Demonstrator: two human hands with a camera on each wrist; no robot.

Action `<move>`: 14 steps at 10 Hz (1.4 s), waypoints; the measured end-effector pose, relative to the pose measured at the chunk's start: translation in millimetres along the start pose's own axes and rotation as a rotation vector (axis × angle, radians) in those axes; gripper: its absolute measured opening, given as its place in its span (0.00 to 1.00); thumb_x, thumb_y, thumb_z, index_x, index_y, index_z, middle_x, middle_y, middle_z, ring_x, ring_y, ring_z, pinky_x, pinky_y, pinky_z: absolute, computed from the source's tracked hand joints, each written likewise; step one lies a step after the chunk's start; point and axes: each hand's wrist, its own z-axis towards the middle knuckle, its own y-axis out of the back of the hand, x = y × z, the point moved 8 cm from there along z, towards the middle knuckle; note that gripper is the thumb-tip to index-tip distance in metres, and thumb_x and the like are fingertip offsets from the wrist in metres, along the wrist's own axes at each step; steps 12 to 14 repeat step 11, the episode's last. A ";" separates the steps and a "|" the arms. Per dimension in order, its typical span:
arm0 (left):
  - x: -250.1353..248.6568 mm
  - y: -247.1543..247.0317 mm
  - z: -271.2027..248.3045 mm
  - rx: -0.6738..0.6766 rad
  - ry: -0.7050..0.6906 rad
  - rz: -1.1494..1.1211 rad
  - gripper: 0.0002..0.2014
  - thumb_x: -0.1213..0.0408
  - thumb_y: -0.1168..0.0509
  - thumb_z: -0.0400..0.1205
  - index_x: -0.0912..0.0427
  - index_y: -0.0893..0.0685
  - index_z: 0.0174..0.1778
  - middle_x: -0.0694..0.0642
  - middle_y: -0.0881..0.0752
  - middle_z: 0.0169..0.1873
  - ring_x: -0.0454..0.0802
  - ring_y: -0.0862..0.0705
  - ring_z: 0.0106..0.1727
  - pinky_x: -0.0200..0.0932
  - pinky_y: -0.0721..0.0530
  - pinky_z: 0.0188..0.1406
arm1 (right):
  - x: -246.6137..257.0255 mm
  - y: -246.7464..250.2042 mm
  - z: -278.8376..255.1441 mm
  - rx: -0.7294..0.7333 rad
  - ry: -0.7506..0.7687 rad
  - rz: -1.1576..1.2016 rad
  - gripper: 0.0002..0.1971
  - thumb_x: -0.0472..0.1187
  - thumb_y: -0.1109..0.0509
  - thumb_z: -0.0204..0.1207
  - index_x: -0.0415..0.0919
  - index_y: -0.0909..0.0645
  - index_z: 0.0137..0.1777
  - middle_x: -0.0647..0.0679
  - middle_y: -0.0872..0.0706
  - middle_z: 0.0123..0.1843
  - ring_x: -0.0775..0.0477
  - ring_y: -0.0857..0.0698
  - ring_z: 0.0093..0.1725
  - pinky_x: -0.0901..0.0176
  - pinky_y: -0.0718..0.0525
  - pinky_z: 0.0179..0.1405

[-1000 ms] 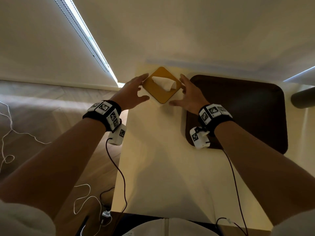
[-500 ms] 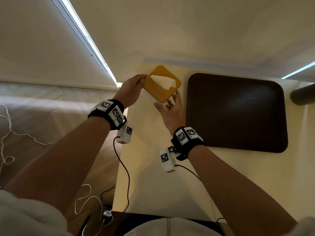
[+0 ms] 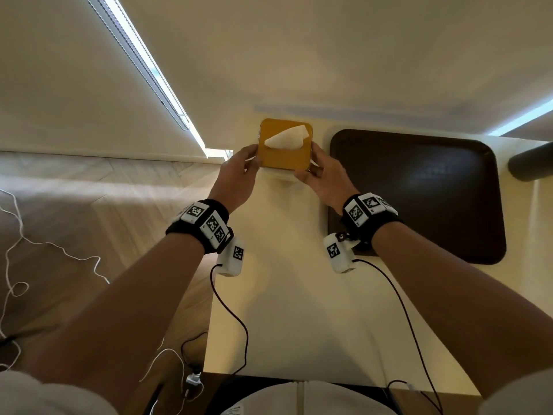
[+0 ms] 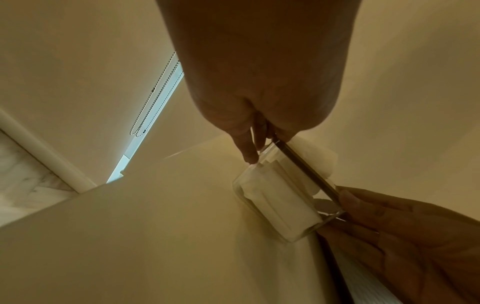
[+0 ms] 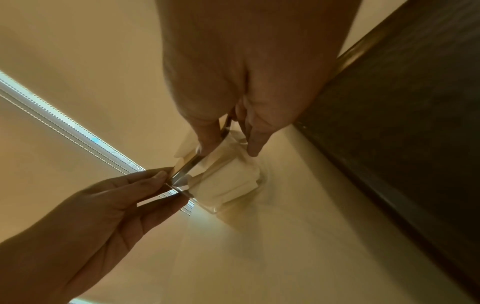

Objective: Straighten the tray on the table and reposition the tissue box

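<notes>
Since the earlier frame, the tissue box [image 3: 285, 144] is turning from diamond to square, upper centre on the table [image 3: 284, 295]. Left hand [image 3: 238, 172] and right hand [image 3: 324, 172] are pinching its opposite sides, probably aligning it with the tray [image 3: 434, 190] just beside it.

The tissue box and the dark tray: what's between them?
Only the right hand, gripping the tissue box, over bare table; the tray sits apart. Head view shows it.
</notes>
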 end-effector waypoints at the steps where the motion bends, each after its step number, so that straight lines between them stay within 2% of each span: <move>1: -2.3 0.1 -0.5 -0.020 -0.010 -0.001 0.16 0.61 0.41 0.89 0.56 0.21 0.73 0.55 0.13 0.60 0.47 0.14 0.55 0.34 0.20 0.56 | -0.7 1.0 0.7 0.006 0.011 -0.020 0.38 0.45 0.25 0.78 0.52 0.41 0.84 0.51 0.24 0.79 0.48 0.22 0.74 0.43 0.23 0.75; 2: -2.0 0.2 -0.2 -0.027 -0.001 -0.013 0.16 0.61 0.41 0.89 0.56 0.21 0.73 0.55 0.12 0.61 0.48 0.14 0.57 0.41 0.18 0.60 | -0.1 1.2 -0.2 -0.010 0.027 -0.009 0.37 0.44 0.25 0.79 0.52 0.40 0.84 0.56 0.23 0.74 0.50 0.21 0.73 0.48 0.22 0.74; 4: 2.5 -0.8 -0.9 -0.038 0.010 -0.030 0.17 0.57 0.42 0.89 0.54 0.21 0.74 0.53 0.12 0.59 0.48 0.13 0.58 0.41 0.17 0.60 | -0.2 -0.1 0.8 0.000 0.028 -0.034 0.37 0.45 0.27 0.80 0.53 0.42 0.85 0.56 0.23 0.73 0.49 0.22 0.73 0.49 0.22 0.73; 6: 10.1 -1.8 -1.3 -0.057 0.036 -0.046 0.18 0.55 0.42 0.89 0.53 0.22 0.74 0.55 0.12 0.60 0.50 0.13 0.59 0.45 0.17 0.62 | -6.2 -0.9 2.8 -0.002 0.019 -0.042 0.38 0.48 0.27 0.80 0.54 0.43 0.85 0.51 0.24 0.78 0.48 0.22 0.75 0.43 0.23 0.74; 8: 8.1 -2.0 -2.7 -0.045 0.054 -0.074 0.17 0.55 0.41 0.89 0.51 0.22 0.73 0.53 0.13 0.61 0.48 0.14 0.61 0.46 0.16 0.64 | -9.8 -1.9 3.4 -0.010 -0.032 -0.026 0.39 0.47 0.28 0.80 0.53 0.45 0.86 0.51 0.26 0.80 0.48 0.23 0.75 0.44 0.24 0.75; 9: 4.0 0.4 -4.1 -0.033 0.056 -0.039 0.18 0.55 0.41 0.89 0.53 0.22 0.74 0.53 0.14 0.65 0.48 0.15 0.63 0.42 0.19 0.62 | -5.7 -2.2 -0.1 -0.006 -0.060 -0.036 0.39 0.47 0.28 0.80 0.52 0.45 0.86 0.50 0.28 0.81 0.47 0.25 0.76 0.43 0.24 0.75; 10: 0.6 3.2 -4.5 -0.049 0.011 -0.010 0.20 0.54 0.40 0.88 0.55 0.25 0.75 0.55 0.17 0.68 0.50 0.17 0.65 0.47 0.18 0.64 | -7.1 0.0 0.3 -0.001 -0.085 -0.068 0.40 0.51 0.27 0.79 0.49 0.45 0.86 0.49 0.31 0.84 0.45 0.26 0.78 0.42 0.25 0.76; 11: -6.0 8.8 -8.7 -0.105 -0.051 0.045 0.22 0.52 0.39 0.88 0.57 0.26 0.76 0.59 0.20 0.70 0.52 0.18 0.66 0.48 0.19 0.65 | -5.5 9.5 -5.6 -0.053 -0.093 -0.235 0.44 0.56 0.29 0.79 0.44 0.48 0.87 0.45 0.34 0.85 0.43 0.30 0.81 0.41 0.28 0.78; 14: -6.0 8.8 -8.7 -0.105 -0.051 0.045 0.22 0.52 0.39 0.88 0.57 0.26 0.76 0.59 0.20 0.70 0.52 0.18 0.66 0.48 0.19 0.65 | -5.5 9.5 -5.6 -0.053 -0.093 -0.235 0.44 0.56 0.29 0.79 0.44 0.48 0.87 0.45 0.34 0.85 0.43 0.30 0.81 0.41 0.28 0.78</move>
